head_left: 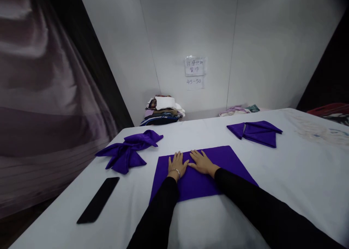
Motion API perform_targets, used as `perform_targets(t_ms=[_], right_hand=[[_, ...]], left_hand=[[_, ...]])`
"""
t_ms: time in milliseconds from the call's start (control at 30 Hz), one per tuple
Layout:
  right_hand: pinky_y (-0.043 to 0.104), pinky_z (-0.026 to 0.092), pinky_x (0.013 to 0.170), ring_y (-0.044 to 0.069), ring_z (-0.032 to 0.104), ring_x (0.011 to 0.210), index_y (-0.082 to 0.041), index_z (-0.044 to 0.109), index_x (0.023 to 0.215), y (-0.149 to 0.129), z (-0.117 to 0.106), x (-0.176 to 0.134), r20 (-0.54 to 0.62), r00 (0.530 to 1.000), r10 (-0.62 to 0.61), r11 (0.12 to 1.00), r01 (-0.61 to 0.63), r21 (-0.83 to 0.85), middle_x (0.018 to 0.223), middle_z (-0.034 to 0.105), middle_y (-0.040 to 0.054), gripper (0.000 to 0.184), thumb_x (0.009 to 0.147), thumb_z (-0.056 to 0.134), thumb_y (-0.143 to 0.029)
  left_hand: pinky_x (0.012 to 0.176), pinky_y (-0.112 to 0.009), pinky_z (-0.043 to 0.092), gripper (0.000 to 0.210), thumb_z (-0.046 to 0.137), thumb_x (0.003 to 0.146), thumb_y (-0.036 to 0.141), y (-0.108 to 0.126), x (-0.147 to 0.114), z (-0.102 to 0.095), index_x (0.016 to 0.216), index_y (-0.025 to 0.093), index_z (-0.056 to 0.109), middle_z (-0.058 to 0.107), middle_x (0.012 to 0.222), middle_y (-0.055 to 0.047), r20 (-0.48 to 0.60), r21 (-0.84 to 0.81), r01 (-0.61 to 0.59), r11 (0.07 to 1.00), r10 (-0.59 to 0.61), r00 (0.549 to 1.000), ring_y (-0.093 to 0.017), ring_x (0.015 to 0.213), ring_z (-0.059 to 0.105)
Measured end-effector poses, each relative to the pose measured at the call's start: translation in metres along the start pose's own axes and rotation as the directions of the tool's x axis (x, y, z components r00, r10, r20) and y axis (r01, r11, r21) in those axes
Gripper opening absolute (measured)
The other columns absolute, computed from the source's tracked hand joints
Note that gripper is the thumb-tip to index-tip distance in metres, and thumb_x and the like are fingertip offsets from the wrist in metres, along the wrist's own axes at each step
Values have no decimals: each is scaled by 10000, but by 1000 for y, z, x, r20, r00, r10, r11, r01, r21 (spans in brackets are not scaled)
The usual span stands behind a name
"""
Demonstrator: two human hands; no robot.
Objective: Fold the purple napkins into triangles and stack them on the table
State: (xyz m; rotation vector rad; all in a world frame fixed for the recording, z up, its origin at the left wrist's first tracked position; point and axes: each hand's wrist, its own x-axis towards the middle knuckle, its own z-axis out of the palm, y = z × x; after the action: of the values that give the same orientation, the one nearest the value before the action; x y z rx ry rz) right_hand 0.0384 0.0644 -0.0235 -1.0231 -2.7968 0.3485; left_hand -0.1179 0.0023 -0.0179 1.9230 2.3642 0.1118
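A purple cloth napkin [196,187] lies flat and smooth on the white-covered table, its far edge just beyond my fingertips. My left hand [177,165] presses palm-down on its left part, fingers stretched out, with a bracelet at the wrist. Close beside it, my right hand [202,162] also rests flat on the cloth, fingers spread. The two thumbs nearly meet. Part of the napkin's near left corner is hidden by my left sleeve.
A bunched purple napkin [128,150] lies at left, and a folded purple napkin [260,132] at back right. Nearer left is a black flat slab [99,200]. Stacked cloths [163,110] sit behind the table's far edge, below a wall sign [195,67].
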Motion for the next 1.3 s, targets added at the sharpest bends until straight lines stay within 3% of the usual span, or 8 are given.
perform_targets(t_ms=[200,400,600,700,800,900,1133,1300], right_hand=[[475,110,1056,241,146,1342,-165,266,1394,99,-17,-33,-41,948,317,944,-319,-85,1461,220,101,725,847,171,-631],[492,106,1055,241,117,1347,-136,233,1401,155,-27,-65,-68,875,480,864,-485,-139,1473,181,99,726,853,174,-609],[524,85,1046,275,107,1345,-90,244,1394,108,-25,-50,-92,889,448,879,-457,-137,1464,189,138,752,850,187,-606],[492,70,1060,259,106,1347,-111,240,1400,50,-11,-30,-60,978,202,976,-206,-72,1463,195,130,760,846,181,-627],[481,72,1064,240,143,1342,-151,262,1397,15,1,-17,-6,1000,7,1000,-7,-13,1454,234,106,724,857,145,-619],[495,94,1061,251,155,1339,-154,256,1399,36,-2,-26,3,997,76,997,-76,-28,1457,229,97,745,839,183,-640],[519,141,1049,260,157,1338,-131,259,1393,157,-23,-87,-83,890,449,875,-456,-162,1464,213,93,699,851,192,-568],[544,132,1039,293,142,1336,-89,290,1376,104,-15,-95,-170,902,397,886,-425,-186,1445,246,149,718,853,207,-573]], left_hand=[[1077,-496,119,666,163,855,554,-72,5,-4,1375,155,279,213,1472,-67,-44,9,195,981,-194,980,-241,1355,133],[1078,-500,117,651,158,855,539,-95,3,-9,1380,170,268,195,1479,-55,-42,15,250,968,-249,968,-228,1360,113],[1059,-546,123,666,182,854,512,-59,4,-12,1374,104,271,183,1474,-122,-32,15,297,955,-296,955,-272,1354,125],[1084,-509,70,645,199,860,491,-9,3,0,1382,117,257,184,1478,-94,-54,28,88,996,-86,995,-241,1360,104],[1092,-483,86,617,169,871,485,19,-1,11,1388,158,252,191,1480,-57,-11,10,-60,998,61,998,-222,1362,97],[1091,-478,101,630,147,871,514,-5,-9,10,1387,169,249,201,1479,-49,-14,28,5,1000,-4,1000,-222,1360,110],[1079,-488,134,608,164,880,485,-92,-32,-16,1379,152,260,219,1472,-64,-32,62,247,967,-245,969,-229,1353,146],[1065,-532,124,642,154,876,501,-45,-48,-9,1377,115,263,179,1477,-111,-51,54,262,963,-260,964,-264,1354,127]])
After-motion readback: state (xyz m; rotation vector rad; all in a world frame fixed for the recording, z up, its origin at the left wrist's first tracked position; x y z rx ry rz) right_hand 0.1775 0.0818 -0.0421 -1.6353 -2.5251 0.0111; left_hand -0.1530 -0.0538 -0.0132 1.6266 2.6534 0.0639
